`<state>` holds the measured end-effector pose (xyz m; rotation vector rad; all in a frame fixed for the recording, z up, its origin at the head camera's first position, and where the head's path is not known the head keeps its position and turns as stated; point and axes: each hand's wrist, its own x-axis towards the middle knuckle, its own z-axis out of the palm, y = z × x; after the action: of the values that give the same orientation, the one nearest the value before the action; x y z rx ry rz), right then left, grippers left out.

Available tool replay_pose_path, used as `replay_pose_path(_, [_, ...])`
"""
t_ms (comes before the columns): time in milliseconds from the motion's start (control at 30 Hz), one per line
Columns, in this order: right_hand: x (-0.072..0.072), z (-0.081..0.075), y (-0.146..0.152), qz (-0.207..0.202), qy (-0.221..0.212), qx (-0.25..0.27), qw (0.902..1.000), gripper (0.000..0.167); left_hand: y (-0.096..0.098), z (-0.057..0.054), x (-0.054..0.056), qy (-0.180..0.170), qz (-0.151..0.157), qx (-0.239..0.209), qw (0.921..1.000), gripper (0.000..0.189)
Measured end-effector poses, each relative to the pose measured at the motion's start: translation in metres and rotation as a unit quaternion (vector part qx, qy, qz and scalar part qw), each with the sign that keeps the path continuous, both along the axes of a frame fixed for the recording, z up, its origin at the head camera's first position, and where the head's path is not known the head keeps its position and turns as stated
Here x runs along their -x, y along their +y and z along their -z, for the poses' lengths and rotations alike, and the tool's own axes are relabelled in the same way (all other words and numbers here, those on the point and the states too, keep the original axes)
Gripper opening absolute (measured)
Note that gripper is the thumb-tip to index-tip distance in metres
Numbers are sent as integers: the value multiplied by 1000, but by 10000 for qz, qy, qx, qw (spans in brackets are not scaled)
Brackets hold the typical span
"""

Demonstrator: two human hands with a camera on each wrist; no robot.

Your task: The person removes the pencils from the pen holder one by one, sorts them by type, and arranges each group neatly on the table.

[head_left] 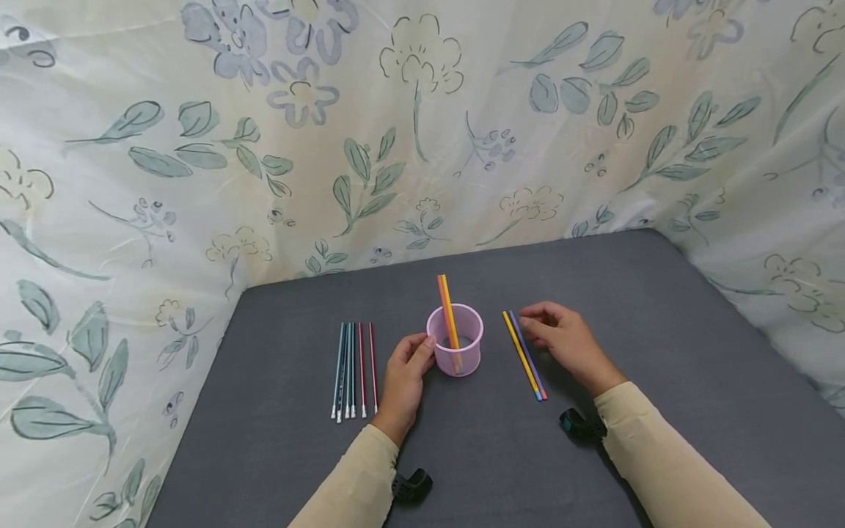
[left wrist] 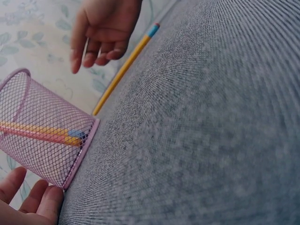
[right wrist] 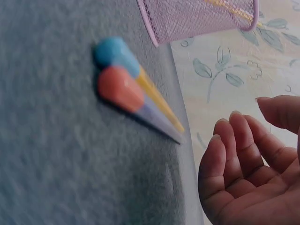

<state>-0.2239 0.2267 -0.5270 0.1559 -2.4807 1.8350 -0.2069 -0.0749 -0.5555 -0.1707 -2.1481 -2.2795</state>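
A pink mesh pencil cup point(head_left: 467, 361) stands upright on the dark cloth, with an orange pencil point(head_left: 444, 297) and a yellow one leaning together inside. My left hand point(head_left: 405, 378) holds the cup's left side, thumb by the rim. In the left wrist view its fingers point(left wrist: 50, 204) meet the mesh low down. Right of the cup lie a yellow pencil point(head_left: 520, 352) with a blue end and a purple pencil point(head_left: 530, 359) with a red end, side by side. My right hand point(head_left: 569, 341) is just right of their far ends, fingers loosely bent, nothing held point(right wrist: 253, 164).
Left of the cup, several teal pencils point(head_left: 345, 367) and two red pencils point(head_left: 361, 367) lie in a row, silvery ends toward me. The grey-covered table point(head_left: 488, 469) meets a floral curtain point(head_left: 370, 183) behind. A black wrist device point(head_left: 581, 427) sits at each sleeve.
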Motion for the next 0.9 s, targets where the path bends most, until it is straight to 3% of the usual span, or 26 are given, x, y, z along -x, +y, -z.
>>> replay_pose_path(500, [-5, -13, -25, -259, 321, 291, 9987, 34, -4, -2, 4, -34, 82, -32, 10000, 43])
replay_pose_path(900, [-3, -22, -45, -283, 362, 214, 9987, 33, -4, -4, 7, -113, 102, -15, 9999, 44])
